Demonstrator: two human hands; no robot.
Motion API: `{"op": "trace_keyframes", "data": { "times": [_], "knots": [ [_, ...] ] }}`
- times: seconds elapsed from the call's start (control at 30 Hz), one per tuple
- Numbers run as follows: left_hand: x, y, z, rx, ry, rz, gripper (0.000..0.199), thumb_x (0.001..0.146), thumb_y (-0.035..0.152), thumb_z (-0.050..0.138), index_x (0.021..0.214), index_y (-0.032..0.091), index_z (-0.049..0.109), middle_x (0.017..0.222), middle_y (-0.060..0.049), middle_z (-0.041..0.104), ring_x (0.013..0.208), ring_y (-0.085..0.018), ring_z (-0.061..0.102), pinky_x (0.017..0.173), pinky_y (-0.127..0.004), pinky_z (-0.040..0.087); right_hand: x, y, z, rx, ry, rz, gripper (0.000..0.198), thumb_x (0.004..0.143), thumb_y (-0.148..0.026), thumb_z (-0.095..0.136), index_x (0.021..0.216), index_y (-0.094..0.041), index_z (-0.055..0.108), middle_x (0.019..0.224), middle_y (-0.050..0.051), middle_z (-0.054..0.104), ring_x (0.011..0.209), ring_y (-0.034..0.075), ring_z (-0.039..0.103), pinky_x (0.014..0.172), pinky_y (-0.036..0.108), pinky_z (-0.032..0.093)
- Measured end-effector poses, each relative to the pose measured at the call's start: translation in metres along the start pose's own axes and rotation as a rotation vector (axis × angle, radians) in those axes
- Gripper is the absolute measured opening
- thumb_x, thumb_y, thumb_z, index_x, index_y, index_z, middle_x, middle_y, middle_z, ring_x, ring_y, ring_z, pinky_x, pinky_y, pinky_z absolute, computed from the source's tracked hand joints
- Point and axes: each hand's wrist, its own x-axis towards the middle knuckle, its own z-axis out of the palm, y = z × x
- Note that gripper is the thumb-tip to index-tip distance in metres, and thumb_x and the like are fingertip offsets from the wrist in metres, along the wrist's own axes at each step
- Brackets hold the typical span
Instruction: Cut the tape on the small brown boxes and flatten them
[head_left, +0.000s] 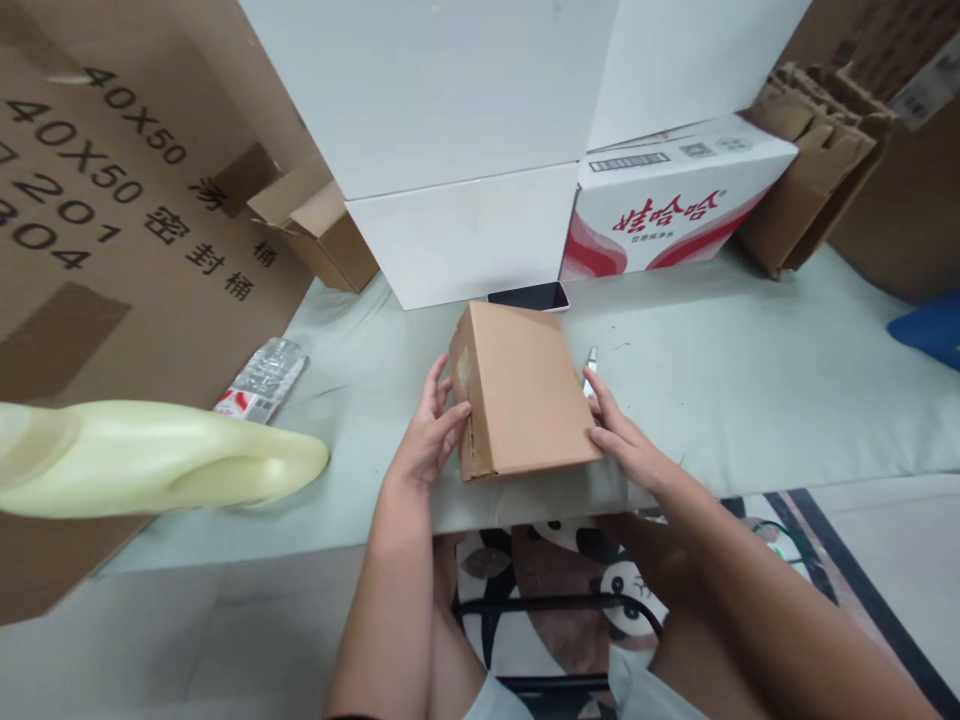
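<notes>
A plain brown cardboard box (536,390) is held between my two hands, close to the front edge of the cloth-covered surface. My left hand (429,425) presses on the box's left side, thumb at its lower edge and fingers behind. On the opposite side, my right hand (619,425) grips the right edge, thumb near the lower corner. Just beyond the right fingers lies a small silver-and-white tool, perhaps a box cutter (592,366), partly hidden by that hand. Behind the box rests a dark-screened phone (531,297), its lower part covered by the box.
White boxes (465,235) stand at the back, beside a red-and-white carton (675,200). Folded cardboard (814,170) leans right. A small open carton (322,235), a clear plastic packet (270,375) and a pale yellow object (165,455) are left, before a large printed carton (112,200).
</notes>
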Motion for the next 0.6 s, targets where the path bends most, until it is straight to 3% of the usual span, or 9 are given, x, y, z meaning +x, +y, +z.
{"op": "trace_keyframes", "data": {
  "times": [0.13,0.3,0.43,0.53,0.6],
  "knots": [
    [-0.002,-0.002,0.002,0.008,0.046,0.003,0.084,0.077,0.031,0.069,0.152,0.039,0.032,0.147,-0.008,0.053,0.130,-0.025,0.061,0.105,-0.038,0.055,0.005,0.005,0.005,0.137,0.042,0.072,0.092,0.093,-0.058,0.053,0.163,-0.025,0.004,0.146,0.019,0.057,0.134,0.031,0.059,0.113,0.055,0.044],
    [-0.004,0.006,0.000,-0.144,0.082,-0.017,0.078,0.077,0.033,0.059,0.151,0.033,0.035,0.134,-0.008,0.065,0.112,-0.028,0.069,0.096,-0.046,0.058,0.011,0.011,0.006,0.309,0.253,0.134,0.096,0.089,-0.055,0.063,0.160,-0.028,0.004,0.134,0.016,0.065,0.112,0.027,0.071,0.098,0.048,0.056],
    [0.000,0.010,-0.005,-0.158,0.273,-0.054,0.071,0.075,0.032,0.058,0.144,0.029,0.043,0.120,-0.006,0.071,0.100,-0.027,0.072,0.087,-0.044,0.058,0.012,0.011,0.004,0.407,0.388,0.142,0.091,0.089,-0.061,0.058,0.159,-0.030,0.008,0.130,0.014,0.065,0.103,0.028,0.072,0.086,0.047,0.059],
    [0.003,0.008,-0.005,-0.095,0.379,-0.078,0.064,0.072,0.026,0.066,0.135,0.029,0.053,0.120,-0.004,0.071,0.096,-0.022,0.071,0.086,-0.037,0.057,0.009,0.004,0.005,0.421,0.419,0.078,0.099,0.083,-0.078,0.050,0.160,-0.036,0.002,0.148,0.015,0.052,0.117,0.033,0.066,0.089,0.051,0.059],
    [0.002,0.004,-0.004,-0.017,0.341,-0.093,0.050,0.074,0.030,0.070,0.123,0.025,0.063,0.121,-0.006,0.071,0.101,-0.023,0.069,0.091,-0.037,0.055,0.007,-0.003,0.007,0.369,0.382,0.063,0.117,0.075,-0.079,0.061,0.159,-0.039,-0.010,0.158,0.014,0.042,0.130,0.034,0.058,0.100,0.053,0.054]
  ]
}}
